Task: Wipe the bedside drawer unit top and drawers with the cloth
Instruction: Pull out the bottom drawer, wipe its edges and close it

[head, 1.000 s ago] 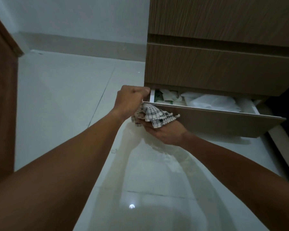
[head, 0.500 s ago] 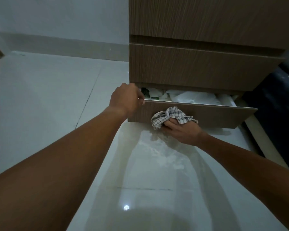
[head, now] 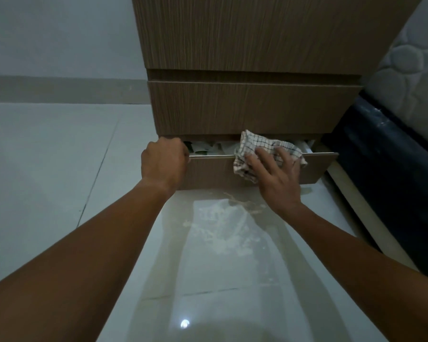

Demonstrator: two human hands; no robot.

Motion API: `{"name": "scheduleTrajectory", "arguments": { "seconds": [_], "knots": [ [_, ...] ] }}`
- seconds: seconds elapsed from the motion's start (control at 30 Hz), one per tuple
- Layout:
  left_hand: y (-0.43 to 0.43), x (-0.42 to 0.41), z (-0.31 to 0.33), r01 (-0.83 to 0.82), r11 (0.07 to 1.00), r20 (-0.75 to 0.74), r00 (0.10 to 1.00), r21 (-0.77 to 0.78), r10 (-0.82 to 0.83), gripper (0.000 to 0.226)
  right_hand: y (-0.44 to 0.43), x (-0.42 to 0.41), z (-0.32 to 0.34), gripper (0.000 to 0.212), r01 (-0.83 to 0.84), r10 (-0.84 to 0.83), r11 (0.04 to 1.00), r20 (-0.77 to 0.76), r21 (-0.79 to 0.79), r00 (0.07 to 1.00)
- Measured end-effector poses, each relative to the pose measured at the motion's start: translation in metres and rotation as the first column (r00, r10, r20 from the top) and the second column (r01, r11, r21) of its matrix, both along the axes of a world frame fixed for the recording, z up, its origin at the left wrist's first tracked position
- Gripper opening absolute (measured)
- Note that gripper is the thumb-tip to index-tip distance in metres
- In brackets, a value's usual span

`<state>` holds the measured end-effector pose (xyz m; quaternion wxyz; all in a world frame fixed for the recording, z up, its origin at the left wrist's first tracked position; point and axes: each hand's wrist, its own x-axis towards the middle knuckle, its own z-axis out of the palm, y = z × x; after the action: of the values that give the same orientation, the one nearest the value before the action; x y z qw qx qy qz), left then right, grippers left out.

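No labels or writing I can read anywhere. From my feed, the drawer unit (head: 245, 107) fills twelve o'clock, its bottom drawer (head: 208, 172) slightly open. My left hand (head: 164, 162) is fisted on the drawer's top edge at nine o'clock. The right hand (head: 274, 178), fingers spread flat, presses the cloth (head: 255, 148) onto the drawer front; cloth bunches past the fingertips toward twelve.

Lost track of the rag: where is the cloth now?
In the head view, right of centre, the checked cloth lies over the open bottom drawer's top edge, pressed under the right hand.
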<state>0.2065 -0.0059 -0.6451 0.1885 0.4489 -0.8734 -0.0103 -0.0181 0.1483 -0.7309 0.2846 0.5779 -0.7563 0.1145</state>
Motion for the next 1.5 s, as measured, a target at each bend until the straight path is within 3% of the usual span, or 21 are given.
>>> {"name": "scheduleTrajectory", "arguments": {
  "seconds": [0.17,0.23,0.33,0.4,0.5,0.63,0.77,0.93,1.13,1.27,1.4,1.5],
  "knots": [
    [0.005,-0.002,0.005,-0.023,1.000,0.001,1.000,0.000,0.023,0.017,-0.009,0.011,0.007,0.049,0.083,-0.091,0.995,0.193,0.050,0.977],
    [0.005,0.000,0.005,-0.023,1.000,0.003,1.000,0.004,0.023,0.017,-0.010,0.007,0.010,0.051,0.108,-0.123,0.991,0.253,0.073,0.960],
    [0.006,0.000,0.005,-0.018,1.000,0.011,1.000,0.003,0.018,0.016,-0.003,-0.003,0.012,0.060,0.013,-0.033,0.998,0.340,0.061,0.940],
    [0.006,-0.001,0.006,-0.011,1.000,0.020,1.000,-0.002,0.011,0.016,-0.002,-0.006,0.014,0.063,-0.047,0.045,0.999,0.387,-0.004,0.921],
    [0.006,0.000,0.005,-0.003,1.000,0.013,1.000,-0.004,0.003,0.019,-0.012,-0.001,0.017,0.052,0.044,0.054,0.984,0.528,-0.170,0.848],
    [0.005,-0.002,0.004,-0.018,0.999,0.036,0.999,-0.032,0.020,0.019,-0.022,0.010,0.014,0.040,0.232,-0.097,0.938,0.451,-0.256,0.887],
    [0.005,-0.004,0.003,-0.031,0.999,0.026,0.999,-0.033,0.031,0.019,-0.019,0.011,-0.001,0.054,0.431,-0.348,0.898,0.450,-0.092,0.823],
    [0.002,-0.009,0.000,-0.057,0.998,0.008,0.998,-0.036,0.057,0.021,-0.019,-0.002,-0.005,0.057,0.492,-0.415,0.869,0.469,-0.050,0.780],
    [0.000,-0.017,-0.007,-0.095,0.989,0.020,0.995,-0.114,0.098,0.020,-0.026,-0.019,-0.011,0.050,0.498,-0.183,0.834,0.733,-0.237,0.656],
    [0.007,-0.032,-0.010,-0.021,0.977,0.078,0.996,-0.210,0.038,0.021,-0.050,-0.027,-0.002,0.048,0.624,-0.057,0.685,0.826,-0.377,0.561],
    [0.014,-0.049,-0.022,0.116,0.968,0.170,0.982,-0.222,-0.078,0.016,-0.074,-0.035,0.012,0.051,0.759,0.106,0.539,0.924,-0.365,0.368],
    [0.014,-0.056,-0.023,0.131,0.967,0.222,0.972,-0.219,-0.082,0.016,-0.083,-0.035,0.015,0.051,0.819,0.172,0.431,0.926,-0.378,0.337]
  ]
}}
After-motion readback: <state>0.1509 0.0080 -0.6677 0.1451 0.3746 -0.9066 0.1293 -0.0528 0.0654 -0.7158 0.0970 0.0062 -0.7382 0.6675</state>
